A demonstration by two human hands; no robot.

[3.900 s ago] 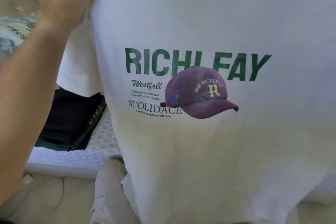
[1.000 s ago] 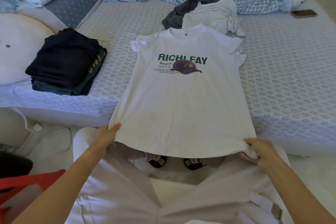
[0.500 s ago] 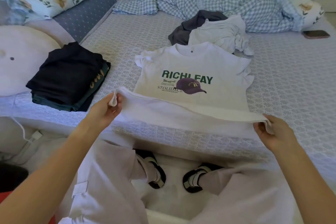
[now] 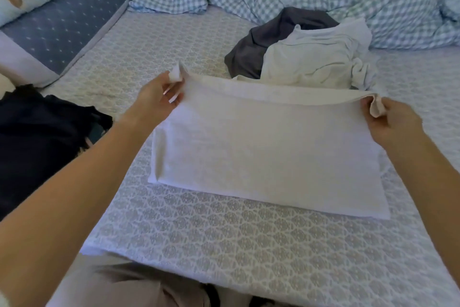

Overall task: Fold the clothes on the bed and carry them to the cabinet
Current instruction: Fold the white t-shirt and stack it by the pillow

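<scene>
Patterned lavender bed sheet (image 4: 224, 244) fills our view, with a dark folded stack of clothes (image 4: 37, 137) at its left edge, seemingly finished. Next, our left hand (image 4: 156, 100) pinches one corner of the white cotton T-shirt (image 4: 268, 154), which lies in front of us mid-bed, doubled bottom-to-top; our right hand (image 4: 393, 122) pinches the opposite corner, both raised just above the sheet. Behind the shirt, touching it, a crumpled white garment (image 4: 316, 62) lies on a dark grey one (image 4: 261, 42), both unfolded. We judge folding roughly half done; nothing appears carried to the cabinet yet, which is out of view
</scene>
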